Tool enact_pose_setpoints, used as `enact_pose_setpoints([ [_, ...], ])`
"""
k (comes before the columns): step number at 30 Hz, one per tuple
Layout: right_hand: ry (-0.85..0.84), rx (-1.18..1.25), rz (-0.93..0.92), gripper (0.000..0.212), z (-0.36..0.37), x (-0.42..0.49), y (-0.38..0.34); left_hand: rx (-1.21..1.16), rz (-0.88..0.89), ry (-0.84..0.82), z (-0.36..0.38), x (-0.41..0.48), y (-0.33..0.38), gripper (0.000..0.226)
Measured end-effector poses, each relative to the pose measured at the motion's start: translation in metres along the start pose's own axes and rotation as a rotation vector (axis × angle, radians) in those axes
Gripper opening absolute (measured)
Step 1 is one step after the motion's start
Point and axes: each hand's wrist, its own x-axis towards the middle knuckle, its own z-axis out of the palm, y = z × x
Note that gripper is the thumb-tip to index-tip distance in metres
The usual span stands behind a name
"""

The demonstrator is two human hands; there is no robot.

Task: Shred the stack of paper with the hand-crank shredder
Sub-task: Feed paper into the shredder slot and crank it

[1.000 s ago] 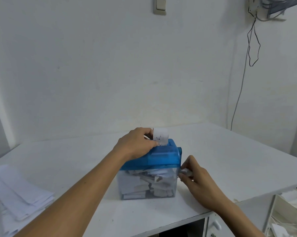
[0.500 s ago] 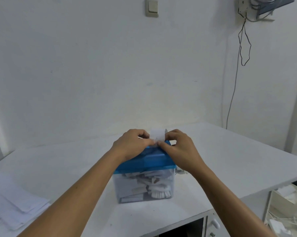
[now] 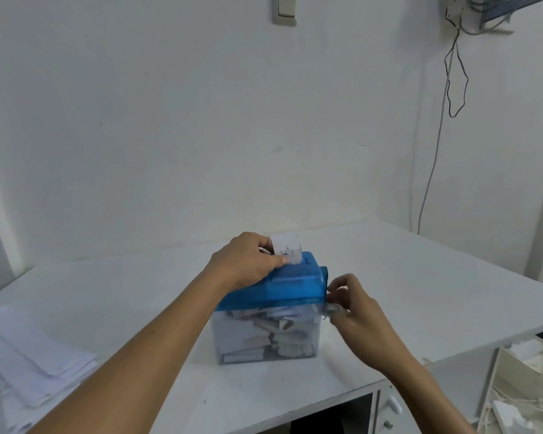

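Shredder (image 3: 273,305): boxy; a glossy translucent blue lid over a clear plastic bin packed with white, crumpled cut strips. It stands on the white table (image 3: 420,277) between the two hands.
Long axis: the lid runs from the left hand across to the right hand, with the crank end toward the right hand.
Paper slip (image 3: 287,252): matte white with dark print specks. It stands upright out of the lid's top, just beyond the left thumb.
Left hand (image 3: 245,264): palm rests on the lid, with thumb and fingers pinching the slip's near edge.
Right hand (image 3: 354,305): at the lid's right end, fingers curled on the small pale crank (image 3: 330,310), which is blurred.
Change: half a second ago the right hand was also up at the slip; it has dropped to the crank.
Paper stack (image 3: 35,355): flat, loosely fanned white sheets lying well left of the left forearm.
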Motion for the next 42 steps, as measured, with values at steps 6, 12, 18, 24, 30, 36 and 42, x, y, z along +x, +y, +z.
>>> enact_pose_setpoints([
  [6,0.019,-0.143,-0.173,0.030,0.003,-0.017,0.004,0.027,-0.001,0.011,0.004,-0.001,0.001,0.014],
  [12,-0.034,-0.178,-0.181,0.017,-0.004,-0.017,-0.001,0.072,0.014,0.009,0.004,-0.001,0.003,0.026],
  [18,-0.042,-0.162,-0.138,0.017,-0.008,-0.021,-0.017,0.075,-0.022,-0.025,0.003,-0.005,0.008,0.034],
  [24,-0.079,-0.136,-0.003,0.017,-0.011,-0.014,-0.033,0.124,0.019,-0.035,0.002,-0.012,0.014,0.045],
  [30,-0.088,-0.093,0.079,0.013,-0.015,-0.013,-0.045,0.117,0.043,-0.041,0.004,-0.021,0.019,0.076],
  [36,-0.198,0.065,0.183,0.002,-0.038,-0.001,-0.067,0.103,0.072,-0.036,0.004,-0.018,0.014,0.094],
  [42,-0.515,0.007,0.052,0.021,-0.082,0.013,-0.081,0.128,0.089,-0.058,0.004,-0.016,0.013,0.079],
])
